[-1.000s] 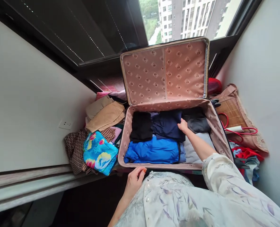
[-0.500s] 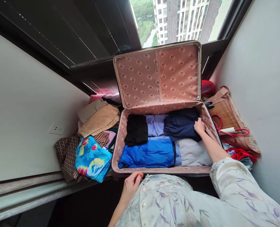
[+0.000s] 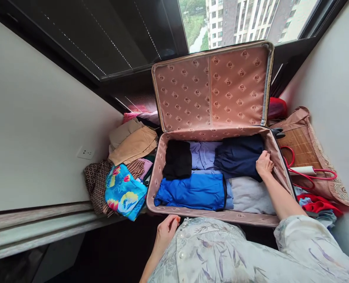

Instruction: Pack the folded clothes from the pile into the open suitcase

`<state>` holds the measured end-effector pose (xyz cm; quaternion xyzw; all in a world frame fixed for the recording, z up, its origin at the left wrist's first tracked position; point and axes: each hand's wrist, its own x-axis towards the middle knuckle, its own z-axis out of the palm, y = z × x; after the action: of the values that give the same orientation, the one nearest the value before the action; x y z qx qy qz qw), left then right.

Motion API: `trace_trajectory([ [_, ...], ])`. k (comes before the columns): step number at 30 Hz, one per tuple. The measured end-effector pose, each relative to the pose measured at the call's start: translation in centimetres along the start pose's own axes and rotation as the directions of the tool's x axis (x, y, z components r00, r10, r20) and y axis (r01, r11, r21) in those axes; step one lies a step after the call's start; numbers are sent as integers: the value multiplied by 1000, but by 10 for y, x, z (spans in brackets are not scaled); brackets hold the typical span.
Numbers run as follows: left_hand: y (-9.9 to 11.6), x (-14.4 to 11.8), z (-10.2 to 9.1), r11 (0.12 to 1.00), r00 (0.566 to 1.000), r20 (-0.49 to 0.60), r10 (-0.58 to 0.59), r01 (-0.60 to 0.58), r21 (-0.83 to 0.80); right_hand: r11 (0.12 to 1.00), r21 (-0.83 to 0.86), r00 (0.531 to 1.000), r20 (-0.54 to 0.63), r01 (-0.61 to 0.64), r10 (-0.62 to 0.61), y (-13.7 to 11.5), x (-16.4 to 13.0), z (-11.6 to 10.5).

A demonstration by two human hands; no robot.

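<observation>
An open suitcase (image 3: 215, 215) with a pink patterned lining lies in front of me, its lid (image 3: 236, 92) leaning back. My right hand (image 3: 264, 164) is inside it, fingers curled at the right edge of a folded navy garment (image 3: 242, 155) with a gathered band, beside the side wall. A black folded garment (image 3: 178, 159), a light purple one (image 3: 204, 153), a bright blue one (image 3: 195, 192) and a pale grey one (image 3: 249, 194) lie around it. My left hand (image 3: 167, 228) rests by the suitcase's front edge with curled fingers; their inner side is hidden.
Folded clothes are piled left of the suitcase, with beige trousers (image 3: 136, 145) and a blue flowered cloth (image 3: 125, 192). On the right are a brown woven mat (image 3: 300, 137), a red cord with a white handle (image 3: 304, 170) and red cloth (image 3: 320, 204). White walls flank both sides.
The view has shifted, so everything sits further right in it. My right hand stays at the navy garment's right edge, its fingers curled more. My left hand stays by the front edge.
</observation>
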<state>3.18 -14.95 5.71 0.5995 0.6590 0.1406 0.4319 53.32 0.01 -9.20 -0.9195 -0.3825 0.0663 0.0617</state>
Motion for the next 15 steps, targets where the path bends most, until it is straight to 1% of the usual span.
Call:
trace_trajectory([
  [1,-2,0,1,1000,1000,-2,-4,4,-1,999,-32,999,-23,33,-34,-2,-3,-1],
  [3,-5,1,2,1000,1000,7,-5,5,0,983,-91,982,-93,157,-166,-10,-11,-4],
  [5,-5,4,3,1000,1000,20,-7,6,5,945,-140,935,-162,296,-317,-21,-22,-6],
  [6,-4,5,3,1000,1000,28,-9,8,10,925,-156,912,-171,348,-372,-27,-27,-6],
  [7,-3,6,3,1000,999,37,-9,8,15,912,-161,902,-159,377,-401,-31,-32,-5],
  [9,1,8,3,1000,998,57,-7,6,25,915,-144,917,-79,377,-390,-34,-37,4],
  [12,12,8,3,999,997,71,4,-8,49,945,-96,949,73,313,-307,-26,-35,27],
  [13,15,8,3,998,998,68,17,-21,61,952,-81,952,99,296,-288,-22,-34,35],
  [15,20,8,1,994,997,51,65,-69,86,957,-51,955,96,286,-281,-13,-31,49],
])
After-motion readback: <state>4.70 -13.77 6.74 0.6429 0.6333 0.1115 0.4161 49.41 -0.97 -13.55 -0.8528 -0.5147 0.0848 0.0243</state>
